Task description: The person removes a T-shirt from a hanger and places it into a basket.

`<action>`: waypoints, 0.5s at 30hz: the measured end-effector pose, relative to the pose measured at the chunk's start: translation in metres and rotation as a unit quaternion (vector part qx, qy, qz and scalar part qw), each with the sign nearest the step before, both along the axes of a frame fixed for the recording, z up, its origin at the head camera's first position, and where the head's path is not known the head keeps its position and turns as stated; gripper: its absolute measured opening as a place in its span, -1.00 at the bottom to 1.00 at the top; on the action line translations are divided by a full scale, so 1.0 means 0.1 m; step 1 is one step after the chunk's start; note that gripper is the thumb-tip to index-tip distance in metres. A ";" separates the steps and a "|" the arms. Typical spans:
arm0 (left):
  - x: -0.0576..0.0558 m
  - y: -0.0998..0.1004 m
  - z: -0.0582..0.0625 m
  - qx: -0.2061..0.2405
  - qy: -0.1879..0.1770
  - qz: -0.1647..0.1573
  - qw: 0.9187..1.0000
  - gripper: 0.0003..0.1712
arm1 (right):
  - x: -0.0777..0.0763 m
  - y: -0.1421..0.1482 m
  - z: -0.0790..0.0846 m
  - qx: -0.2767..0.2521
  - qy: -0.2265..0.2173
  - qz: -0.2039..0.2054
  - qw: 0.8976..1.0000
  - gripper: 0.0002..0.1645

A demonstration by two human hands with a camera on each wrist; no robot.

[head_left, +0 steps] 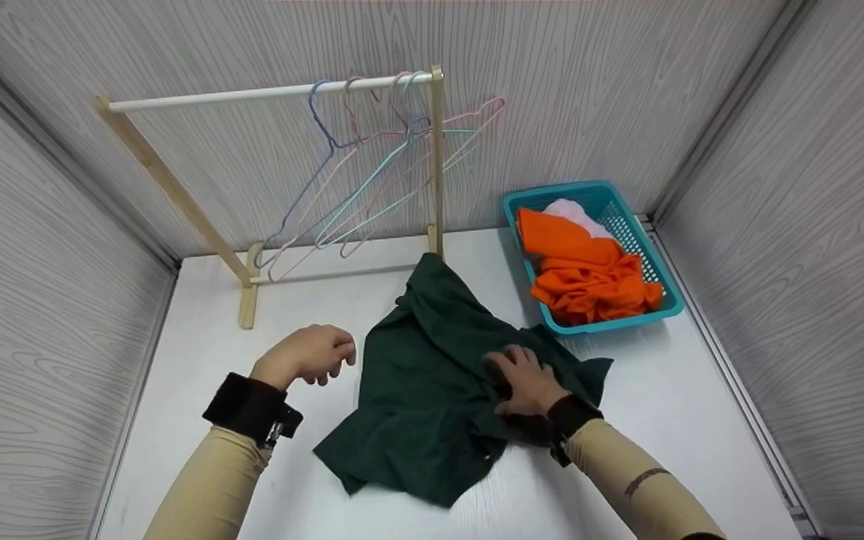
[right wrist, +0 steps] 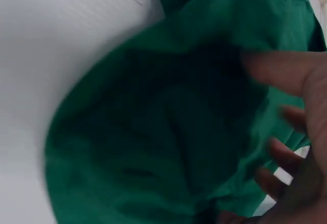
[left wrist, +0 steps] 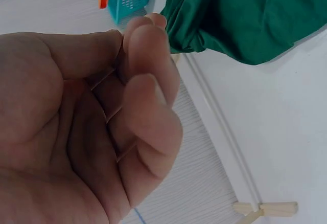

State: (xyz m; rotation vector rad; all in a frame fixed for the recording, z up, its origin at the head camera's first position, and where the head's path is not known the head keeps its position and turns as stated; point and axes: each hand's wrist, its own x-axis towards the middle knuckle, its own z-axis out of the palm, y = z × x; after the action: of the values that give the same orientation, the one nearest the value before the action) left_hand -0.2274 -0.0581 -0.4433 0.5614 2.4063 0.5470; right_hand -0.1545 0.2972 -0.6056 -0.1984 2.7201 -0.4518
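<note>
A crumpled dark green garment (head_left: 432, 360) lies spread over the white table; its exact kind cannot be made out. Over its right part is my right hand (head_left: 528, 381). The right wrist view shows the thumb and fingers of that hand (right wrist: 291, 147) apart and slightly blurred against the green cloth (right wrist: 153, 132), with none of it pinched. To the left of the garment my left hand (head_left: 310, 354) hovers above the table. In the left wrist view the fingers of that hand (left wrist: 97, 106) hang loosely curled and hold nothing, with the green cloth beyond them.
A wooden rack with a white rail (head_left: 214, 97) stands at the back left. Several thin hangers (head_left: 372, 180) in blue, pink and mint hang near its right post. At the back right, a teal basket (head_left: 612, 328) holds orange cloth (head_left: 582, 262) and a pale pink cloth (head_left: 574, 214). Grey panels enclose the table.
</note>
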 end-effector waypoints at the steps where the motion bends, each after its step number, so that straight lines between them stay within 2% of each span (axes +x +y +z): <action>1: 0.01 0.01 -0.03 -0.002 0.001 0.002 1.000 -0.67 | -0.01 -0.05 -0.01 -0.002 0.010 0.006 1.000 0.17; 3: 0.03 0.02 -0.09 -0.003 -0.001 0.009 1.000 -0.67 | -0.02 -0.19 -0.05 0.005 0.013 0.023 1.000 0.44; 7: 0.07 0.06 -0.20 -0.002 -0.005 0.016 1.000 -0.68 | -0.03 -0.46 -0.19 0.093 0.023 0.085 0.992 0.59; 9: 0.08 0.07 -0.24 0.000 -0.009 0.021 1.000 -0.69 | -0.06 -0.56 -0.24 0.144 0.029 0.108 0.983 0.58; 11: 0.09 0.08 -0.28 0.003 -0.013 0.026 1.000 -0.69 | -0.09 -0.62 -0.27 0.170 0.031 0.120 0.978 0.53; 15: 0.08 0.08 -0.29 0.011 -0.021 0.040 0.999 -0.70 | -0.14 -0.65 -0.29 0.160 0.021 0.134 0.978 0.25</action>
State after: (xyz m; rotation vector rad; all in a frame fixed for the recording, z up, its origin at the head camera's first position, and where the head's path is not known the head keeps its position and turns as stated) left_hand -0.2199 -0.0501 -0.4728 0.4599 2.3932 0.6129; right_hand -0.1684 0.2322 -0.6343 -0.4809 2.7038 0.0682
